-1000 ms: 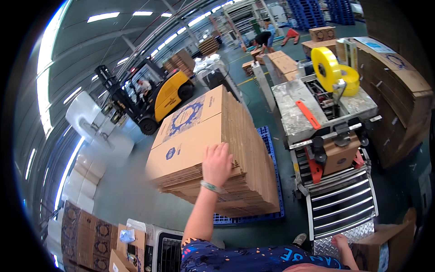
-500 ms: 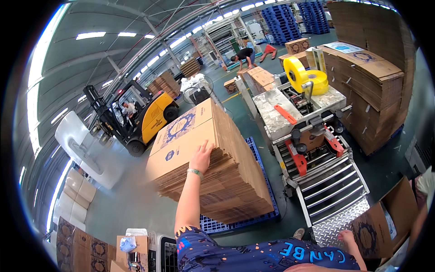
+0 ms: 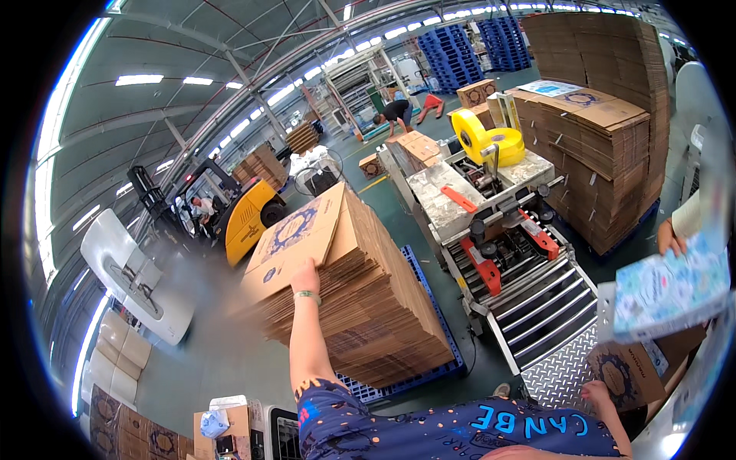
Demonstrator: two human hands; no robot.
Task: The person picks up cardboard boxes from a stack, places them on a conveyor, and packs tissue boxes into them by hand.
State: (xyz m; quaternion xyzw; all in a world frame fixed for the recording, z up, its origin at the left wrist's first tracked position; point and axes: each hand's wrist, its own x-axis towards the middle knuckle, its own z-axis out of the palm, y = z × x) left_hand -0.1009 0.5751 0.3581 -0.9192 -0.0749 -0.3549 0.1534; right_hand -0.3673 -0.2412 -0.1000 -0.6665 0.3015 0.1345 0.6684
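Left hand [image 3: 305, 274] grips the lifted top flat box [image 3: 295, 238] of one tall stack [image 3: 368, 307] on a blue pallet [image 3: 429, 307], while right hand [image 3: 596, 392] touches one open carton [image 3: 625, 376], finger grip unclear.

Under the left hand [image 3: 305, 277], the tall stack of flattened brown boxes [image 3: 368, 307] is matt corrugated cardboard; near the right hand [image 3: 596, 395], the grey roller conveyor [image 3: 540, 303] is smooth, shiny metal.

Navy patterned sleeves — green wristband [image 3: 307, 294] — bare forearms.
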